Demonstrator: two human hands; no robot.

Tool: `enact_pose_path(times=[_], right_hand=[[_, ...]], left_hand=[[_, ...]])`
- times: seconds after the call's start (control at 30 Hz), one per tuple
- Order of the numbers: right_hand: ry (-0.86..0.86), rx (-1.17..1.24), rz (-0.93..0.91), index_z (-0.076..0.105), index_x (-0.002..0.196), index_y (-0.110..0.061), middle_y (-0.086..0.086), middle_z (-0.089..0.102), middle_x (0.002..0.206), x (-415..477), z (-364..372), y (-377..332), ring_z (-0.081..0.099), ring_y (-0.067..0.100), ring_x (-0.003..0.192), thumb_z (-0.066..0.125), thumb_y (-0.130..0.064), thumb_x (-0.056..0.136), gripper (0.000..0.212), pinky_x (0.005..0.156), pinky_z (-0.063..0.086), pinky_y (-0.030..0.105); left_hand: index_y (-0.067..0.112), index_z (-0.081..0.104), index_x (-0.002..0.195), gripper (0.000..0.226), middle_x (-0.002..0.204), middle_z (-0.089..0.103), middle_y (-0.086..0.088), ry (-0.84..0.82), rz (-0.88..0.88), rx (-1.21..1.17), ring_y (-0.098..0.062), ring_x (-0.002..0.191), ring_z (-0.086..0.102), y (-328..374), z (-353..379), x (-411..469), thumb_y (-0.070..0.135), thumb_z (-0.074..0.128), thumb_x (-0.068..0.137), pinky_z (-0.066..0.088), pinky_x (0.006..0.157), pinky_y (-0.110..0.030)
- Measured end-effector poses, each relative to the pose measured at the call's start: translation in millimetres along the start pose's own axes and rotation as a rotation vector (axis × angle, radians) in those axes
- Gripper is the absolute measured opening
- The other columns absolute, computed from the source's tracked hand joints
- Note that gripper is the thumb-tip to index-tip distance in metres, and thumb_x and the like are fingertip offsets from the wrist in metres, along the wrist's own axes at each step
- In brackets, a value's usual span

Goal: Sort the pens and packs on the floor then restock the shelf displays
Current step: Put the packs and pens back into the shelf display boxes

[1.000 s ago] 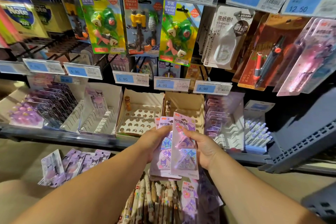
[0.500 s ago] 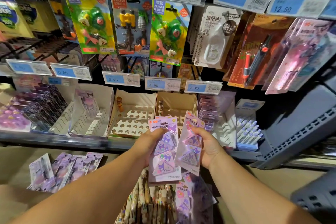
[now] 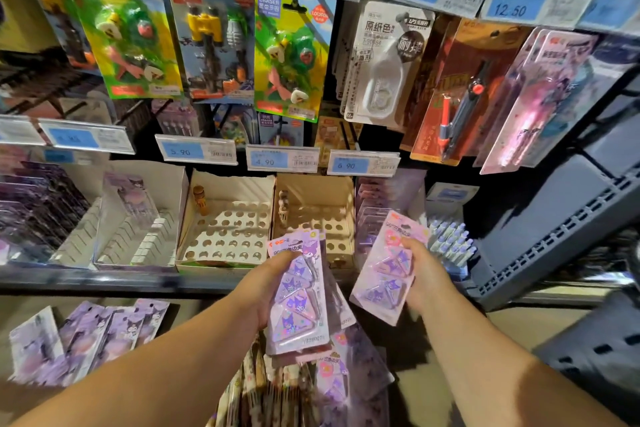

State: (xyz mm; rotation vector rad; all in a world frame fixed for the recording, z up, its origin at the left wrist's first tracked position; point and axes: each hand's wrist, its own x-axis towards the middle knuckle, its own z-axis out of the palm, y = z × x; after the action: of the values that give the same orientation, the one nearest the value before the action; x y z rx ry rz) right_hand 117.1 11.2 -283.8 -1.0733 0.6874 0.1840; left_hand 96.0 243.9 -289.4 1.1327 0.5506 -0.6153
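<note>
left hand (image 3: 270, 288) fingers clamped on pack stack (image 3: 299, 302), right hand (image 3: 427, 276) fingers pinching single pack (image 3: 382, 276); feed it upright, edges square, into slotted display (image 3: 374, 215) at its 12 o'clock.

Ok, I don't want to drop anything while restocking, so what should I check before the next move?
1. Left hand grip on purple clip pack: ok.
2. Right hand grip on pink clip pack: ok.
3. Packs held apart: ok.
4. Free slots in white slotted display box: ok.
5. Which display takes these packs: cannot tell.
6. Pens sorted: not ok, piled loose.
</note>
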Motion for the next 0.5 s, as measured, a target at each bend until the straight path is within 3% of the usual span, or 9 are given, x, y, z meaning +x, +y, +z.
enact_pose_path(times=[0.07,0.17,0.27,0.33,0.43,0.5], right_hand=[[0.028,-0.074,-0.089,0.062,0.103,-0.009,0.014,0.07,0.085,13,-12,-7,0.068,0.028,0.075,0.056,-0.011,0.094,0.011,0.072,0.054,0.04],[0.085,-0.282,-0.246,0.062,0.1,-0.013,0.004,0.071,0.082,29,-21,-20,0.069,0.017,0.067,0.058,-0.006,0.094,0.011,0.063,0.054,0.031],[0.117,-0.455,-0.323,0.061,0.106,-0.016,0.002,0.069,0.091,44,-25,-31,0.065,0.015,0.076,0.059,-0.007,0.093,0.015,0.071,0.051,0.033],[0.127,-0.538,-0.348,0.063,0.105,-0.016,0.006,0.07,0.097,53,-28,-36,0.065,0.016,0.076,0.062,-0.008,0.092,0.015,0.072,0.052,0.034],[0.126,-0.6,-0.382,0.062,0.098,-0.014,0.003,0.066,0.089,60,-27,-41,0.06,0.013,0.071,0.063,-0.004,0.091,0.013,0.061,0.047,0.027],[0.12,-0.681,-0.415,0.062,0.092,-0.014,0.004,0.064,0.082,64,-25,-42,0.056,0.018,0.071,0.064,-0.002,0.089,0.013,0.068,0.047,0.032]], left_hand=[[0.007,0.062,0.09,0.024,0.072,0.072,-0.017,-0.01,-0.009,-0.019,-0.031,0.057,0.07,0,0,3,0.03,0.057,0.093,0.053,0.066,-0.039],[0.006,0.063,0.085,0.027,0.068,0.071,-0.017,-0.025,-0.002,-0.057,-0.03,0.054,0.069,1,2,6,0.03,0.055,0.094,0.051,0.064,-0.038],[0.006,0.063,0.085,0.03,0.068,0.07,-0.017,-0.056,-0.02,-0.102,-0.029,0.054,0.069,3,7,7,0.032,0.051,0.094,0.052,0.063,-0.035],[0.005,0.062,0.082,0.034,0.063,0.068,-0.015,-0.101,-0.013,-0.122,-0.027,0.05,0.067,4,11,8,0.031,0.046,0.096,0.055,0.054,-0.031],[0.006,0.062,0.083,0.031,0.062,0.068,-0.014,-0.129,0.006,-0.154,-0.027,0.049,0.067,5,13,11,0.03,0.047,0.096,0.055,0.051,-0.031],[0.005,0.066,0.084,0.028,0.067,0.07,-0.015,-0.144,0.012,-0.164,-0.028,0.053,0.068,4,12,13,0.03,0.053,0.087,0.057,0.051,-0.031]])
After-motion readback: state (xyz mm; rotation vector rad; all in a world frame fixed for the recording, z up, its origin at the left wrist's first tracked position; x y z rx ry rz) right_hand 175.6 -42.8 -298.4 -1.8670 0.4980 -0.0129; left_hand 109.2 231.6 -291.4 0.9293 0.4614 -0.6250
